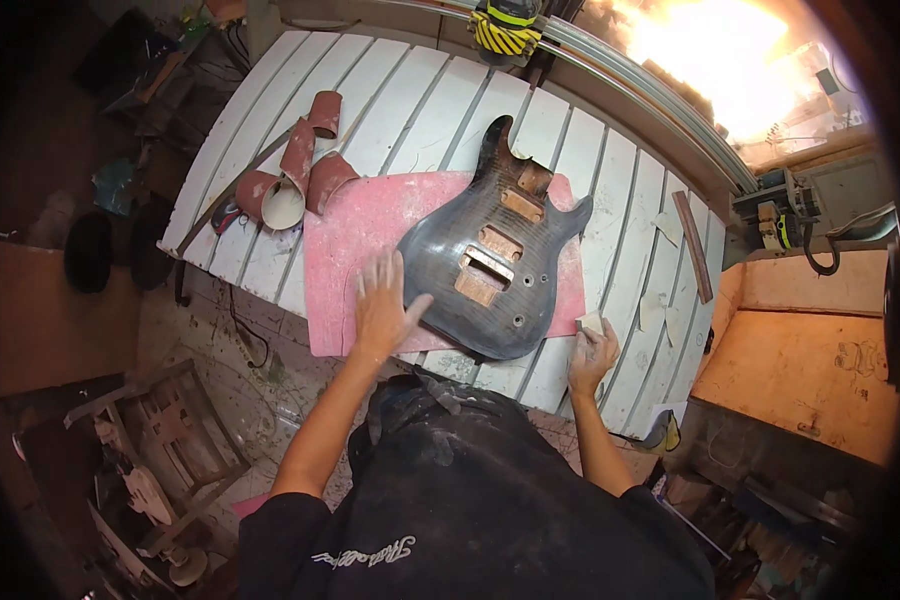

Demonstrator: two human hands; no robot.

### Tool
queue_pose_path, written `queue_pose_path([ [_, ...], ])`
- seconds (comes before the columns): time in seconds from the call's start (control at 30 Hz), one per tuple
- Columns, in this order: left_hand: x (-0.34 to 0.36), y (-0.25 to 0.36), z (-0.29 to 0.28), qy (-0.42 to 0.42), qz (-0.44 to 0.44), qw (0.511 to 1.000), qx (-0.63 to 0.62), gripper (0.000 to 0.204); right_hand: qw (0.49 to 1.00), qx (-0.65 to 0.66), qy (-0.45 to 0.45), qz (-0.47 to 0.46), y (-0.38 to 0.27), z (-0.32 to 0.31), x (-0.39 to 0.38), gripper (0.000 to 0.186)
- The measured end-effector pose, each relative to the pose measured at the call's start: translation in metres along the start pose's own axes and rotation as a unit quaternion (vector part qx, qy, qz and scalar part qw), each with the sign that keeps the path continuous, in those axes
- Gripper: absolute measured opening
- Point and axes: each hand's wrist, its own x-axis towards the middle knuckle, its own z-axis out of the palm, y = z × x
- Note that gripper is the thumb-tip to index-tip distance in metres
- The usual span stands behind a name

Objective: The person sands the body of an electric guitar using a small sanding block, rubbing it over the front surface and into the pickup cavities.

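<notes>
The guitar body (490,260) is laid flat on a pink mat (345,250). It is steadied at its edge by the spread, flat left hand (382,305); a small pale sanding block (590,322) is gripped in the right hand (592,352). Stiff, fairly heavy wood is judged; the rim is best grasped.

Dusty black apron (470,470), black short sleeves, perhaps pale lettering.
</notes>
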Motion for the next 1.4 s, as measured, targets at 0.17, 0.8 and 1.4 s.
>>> queue_pose_path([
  [0.17, -0.044, 0.049, 0.009, -0.051, 0.058, 0.997, -0.003, 0.116, 0.999, -0.05, -0.014, -0.007, 0.018, 0.015, -0.021, 0.021],
  [0.8, -0.024, 0.049, 0.0, -0.021, -0.029, 0.999, 0.028, 0.115, 0.992, -0.127, -0.011, 0.007, 0.009, 0.022, -0.02, 0.033],
  [1.4, -0.04, 0.046, 0.013, 0.058, -0.037, 0.997, 0.03, 0.113, 0.994, -0.107, -0.012, 0.015, 0.018, 0.023, -0.02, 0.033],
])
